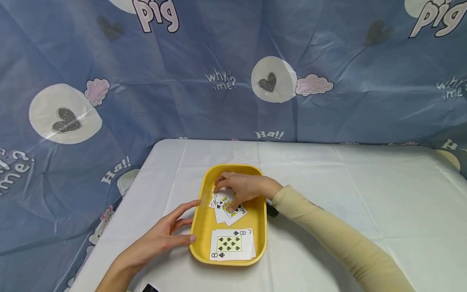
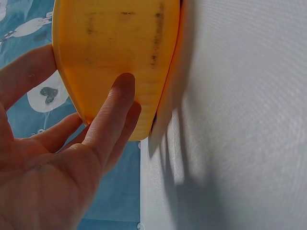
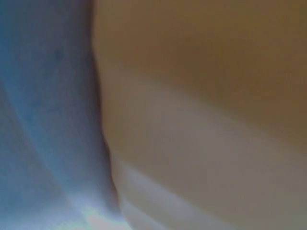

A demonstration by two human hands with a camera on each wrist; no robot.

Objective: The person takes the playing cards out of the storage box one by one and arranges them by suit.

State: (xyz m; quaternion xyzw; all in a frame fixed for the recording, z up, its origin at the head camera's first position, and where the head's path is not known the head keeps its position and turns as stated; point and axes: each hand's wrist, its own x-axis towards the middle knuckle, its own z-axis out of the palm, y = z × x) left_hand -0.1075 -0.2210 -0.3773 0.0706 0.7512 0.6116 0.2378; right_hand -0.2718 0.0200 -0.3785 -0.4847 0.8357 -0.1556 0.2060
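A yellow tray (image 1: 205, 247) holds playing cards in two groups. My right hand (image 1: 243, 187) reaches in over the far group, fanned king cards (image 1: 221, 215). Its thumb rests on a king's face and its bent fingertips are at the cards' far left edge. In the near end lies a stack of cards with an eight of spades (image 1: 229, 245) on top. My left hand (image 1: 166, 235) is at the tray's left side, fingers spread, index fingertip at the rim and thumb against the outer wall. The left wrist view shows the tray's scuffed outside (image 2: 115, 48) beside these fingers.
A white cloth (image 1: 328, 194) covers the table under the tray. Behind it hangs a blue patterned curtain (image 1: 226, 109). A beige sleeve (image 1: 328, 231) covers the right forearm, and the right wrist view is mostly blurred fabric (image 3: 201, 143).
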